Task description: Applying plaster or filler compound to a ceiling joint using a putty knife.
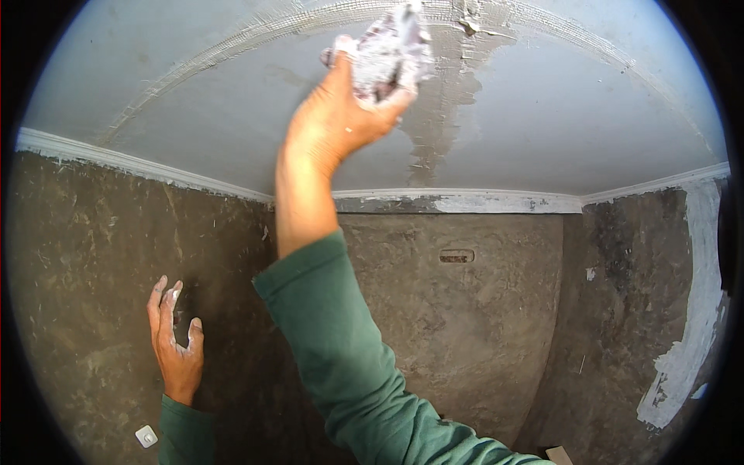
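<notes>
White-smeared and blurred, a crumpled wad (pixel 380 63) is clasped between the thumb and fingers of the right hand (pixel 337 115), beside the grey patch (pixel 440 108) on the ceiling (pixel 558 124), near its mesh tape (pixel 225 51); whether it touches, I cannot tell. The left hand (pixel 179 353), thumb and fingers apart, is below the ceiling's left edge, before the brown wall (pixel 85 248).

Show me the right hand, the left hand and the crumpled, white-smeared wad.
Right hand (pixel 341 111): head view, middle of the hand.
Left hand (pixel 178 350): head view, middle of the hand.
Crumpled, white-smeared wad (pixel 381 63): head view, middle of its visible side.
</notes>
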Action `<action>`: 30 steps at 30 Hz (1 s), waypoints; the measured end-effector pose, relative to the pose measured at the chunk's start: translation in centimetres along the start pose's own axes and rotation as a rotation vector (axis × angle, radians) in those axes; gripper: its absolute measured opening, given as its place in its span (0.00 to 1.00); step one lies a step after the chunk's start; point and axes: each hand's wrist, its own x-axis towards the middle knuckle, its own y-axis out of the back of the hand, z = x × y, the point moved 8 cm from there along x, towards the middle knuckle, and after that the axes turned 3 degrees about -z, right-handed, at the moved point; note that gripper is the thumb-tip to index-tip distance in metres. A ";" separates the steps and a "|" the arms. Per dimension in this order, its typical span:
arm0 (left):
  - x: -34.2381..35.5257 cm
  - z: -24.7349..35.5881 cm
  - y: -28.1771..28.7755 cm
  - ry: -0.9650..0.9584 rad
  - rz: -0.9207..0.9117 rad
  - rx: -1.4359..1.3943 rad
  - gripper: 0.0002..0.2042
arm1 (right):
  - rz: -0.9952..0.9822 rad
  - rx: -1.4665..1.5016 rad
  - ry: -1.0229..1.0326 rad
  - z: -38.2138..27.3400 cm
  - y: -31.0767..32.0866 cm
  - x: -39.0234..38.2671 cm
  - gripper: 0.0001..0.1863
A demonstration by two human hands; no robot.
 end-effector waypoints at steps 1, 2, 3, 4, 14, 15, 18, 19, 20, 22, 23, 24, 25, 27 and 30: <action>-0.3 0.0 -0.1 -0.025 -0.002 -0.020 0.27 | 0.000 0.001 0.001 0.0 1.5 -0.2 0.34; -0.6 -0.1 -0.1 -0.026 -0.002 -0.021 0.27 | 0.001 -0.010 0.002 0.0 1.6 -0.3 0.34; -0.8 -0.3 -0.1 -0.015 -0.003 -0.038 0.27 | 0.002 -0.022 0.003 0.0 1.7 -0.3 0.34; -0.9 -0.5 -0.2 -0.004 -0.005 -0.055 0.27 | 0.002 -0.033 0.005 0.0 1.8 -0.4 0.34; -2.3 -1.3 -1.0 0.089 -0.067 -0.040 0.27 | 0.007 -0.160 -0.002 0.1 3.1 -1.3 0.34; -2.5 -1.4 -1.1 0.103 -0.077 -0.028 0.27 | 0.008 -0.172 -0.002 0.1 3.1 -1.4 0.34; -2.9 -1.5 -1.1 0.075 -0.048 -0.108 0.27 | 0.007 -0.208 -0.002 -0.1 3.0 -1.5 0.35; -3.0 -1.5 -1.1 0.075 -0.047 -0.109 0.27 | 0.006 -0.219 -0.002 -0.1 3.0 -1.5 0.35; -3.1 -1.4 -1.1 0.071 -0.050 -0.087 0.28 | 0.005 -0.231 -0.002 -0.2 3.0 -1.5 0.35; -3.2 -1.2 -1.1 0.062 -0.050 -0.064 0.28 | 0.007 -0.249 0.000 -0.2 2.9 -1.4 0.35; -3.3 -1.3 -1.3 0.084 -0.071 -0.035 0.28 | 0.008 -0.259 0.001 -0.2 2.9 -1.4 0.35; -3.6 -1.4 -1.5 0.107 -0.096 -0.006 0.28 | 0.008 -0.271 0.001 -0.2 3.0 -1.4 0.35; -3.7 -1.4 -1.6 0.108 -0.098 -0.007 0.28 | 0.009 -0.285 0.001 -0.1 3.1 -1.4 0.35; -3.9 -1.3 -1.8 0.098 -0.092 -0.065 0.27 | 0.012 -0.313 -0.001 -0.1 3.5 -1.3 0.35; -4.7 -1.5 -2.6 0.112 -0.067 -0.168 0.27 | 0.016 -0.358 -0.001 -0.1 4.1 -1.0 0.35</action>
